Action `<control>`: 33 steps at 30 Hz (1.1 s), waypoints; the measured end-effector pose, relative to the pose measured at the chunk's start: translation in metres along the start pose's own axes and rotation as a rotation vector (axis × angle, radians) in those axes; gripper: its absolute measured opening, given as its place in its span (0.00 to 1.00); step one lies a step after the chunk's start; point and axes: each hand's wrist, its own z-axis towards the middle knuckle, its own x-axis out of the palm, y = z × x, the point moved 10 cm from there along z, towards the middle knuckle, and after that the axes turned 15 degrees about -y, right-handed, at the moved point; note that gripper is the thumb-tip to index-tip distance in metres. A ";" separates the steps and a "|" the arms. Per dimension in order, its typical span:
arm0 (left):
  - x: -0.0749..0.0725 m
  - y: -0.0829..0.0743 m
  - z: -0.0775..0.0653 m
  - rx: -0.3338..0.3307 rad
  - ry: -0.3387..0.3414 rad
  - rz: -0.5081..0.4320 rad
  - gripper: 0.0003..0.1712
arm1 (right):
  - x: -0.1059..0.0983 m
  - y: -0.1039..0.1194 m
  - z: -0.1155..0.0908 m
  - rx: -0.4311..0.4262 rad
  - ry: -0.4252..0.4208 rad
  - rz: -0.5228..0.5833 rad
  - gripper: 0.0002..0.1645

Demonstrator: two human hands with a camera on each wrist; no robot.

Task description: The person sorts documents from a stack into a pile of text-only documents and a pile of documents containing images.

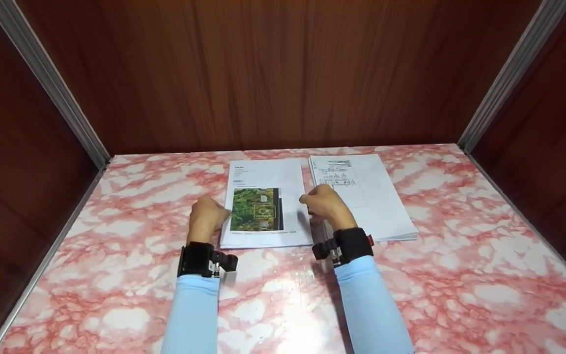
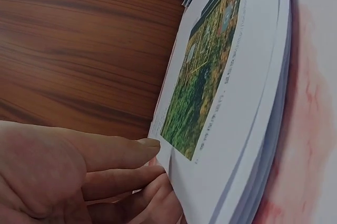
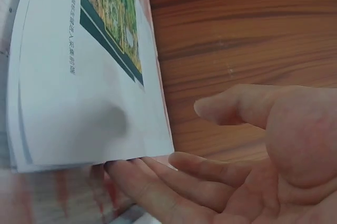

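Observation:
A stack of printed sheets point(image 1: 293, 177), its top page bearing a green landscape picture point(image 2: 202, 71), lies between my hands. My left hand point(image 1: 207, 215) pinches the stack's left edge; in the left wrist view the thumb point(image 2: 145, 145) is at the paper's edge with the fingers curled below. At the opposite edge is my right hand point(image 1: 327, 202). Its thumb point(image 3: 216, 109) stands raised off the paper in the right wrist view, while the extended fingers point(image 3: 152, 190) meet the edge, their tips partly hidden under it.
A second paper stack point(image 1: 386, 206), with line drawings on its top page, lies to the right, partly beneath my right hand in the head view. Both stacks are on a red-and-white marbled table point(image 1: 460, 275). Dark wood panels point(image 1: 283, 73) enclose the back and sides.

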 end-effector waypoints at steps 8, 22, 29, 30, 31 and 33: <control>-0.005 0.009 -0.001 -0.028 -0.005 -0.028 0.14 | 0.009 -0.002 -0.006 0.029 0.031 0.071 0.26; -0.026 -0.027 -0.017 0.058 0.058 -0.004 0.31 | -0.030 0.045 -0.015 -0.338 0.095 -0.043 0.31; -0.082 -0.109 -0.060 0.564 -0.140 -0.039 0.50 | -0.139 0.104 -0.074 -0.768 -0.290 0.083 0.19; -0.090 -0.118 -0.069 0.646 -0.195 -0.028 0.52 | -0.154 0.107 -0.084 -0.812 -0.358 0.076 0.19; -0.098 -0.124 -0.078 0.724 -0.256 -0.013 0.53 | -0.169 0.108 -0.093 -0.851 -0.425 0.061 0.20; -0.111 -0.130 -0.091 0.843 -0.369 0.040 0.56 | -0.193 0.106 -0.106 -0.903 -0.534 0.009 0.22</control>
